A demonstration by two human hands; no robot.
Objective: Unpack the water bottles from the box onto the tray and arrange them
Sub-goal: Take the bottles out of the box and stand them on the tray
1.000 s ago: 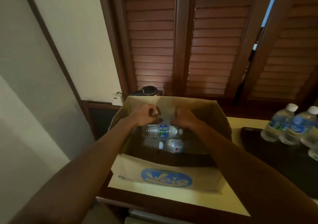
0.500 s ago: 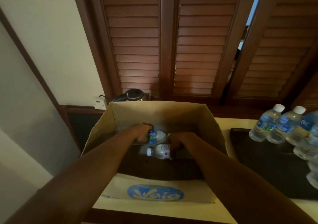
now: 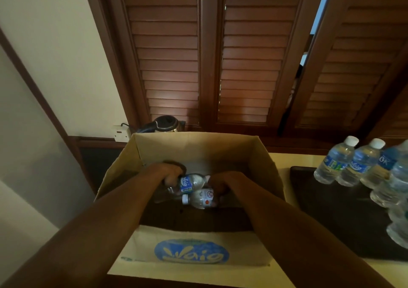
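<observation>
Moved: both hands sit lower in the open cardboard box with the blue oval logo (image 3: 194, 252) than a second ago, down at the bottles; camera view also shifted, box now lower-centre.
Progress: partly done. Group of clear plastic water bottles with white caps and blue labels (image 3: 362, 166) already stands on the dark rectangular tray (image 3: 331, 217) at right; more at the frame edge, blurred, count not clear.
Left to do: at least two bottles in the box, then arranging the group on the tray, which looks loosely bunched.
Upper bottle: clear water bottle with blue-and-white label (image 3: 189, 183), lying on its side on the box floor, neck end toward the right hand.
Lower bottle: clear water bottle with white cap and red-marked label (image 3: 199, 198), lying on its side just in front of the upper one, touching it, cap pointing left.
Left hand: left hand (image 3: 170, 172) curled around the base end of the upper bottle, fingers wrapped on it, gripping.
Right hand: right hand (image 3: 223, 183) curled at the base end of the lower bottle; fingers look closed on it, though the contact is dark and partly hidden.
Bottle vs fingers: each bottle's base sits inside a fist, labels and necks stick out between the two hands.
Other: pale tabletop (image 3: 282, 161) carries box and tray; black-lidded kettle (image 3: 165, 124) behind the box.
</observation>
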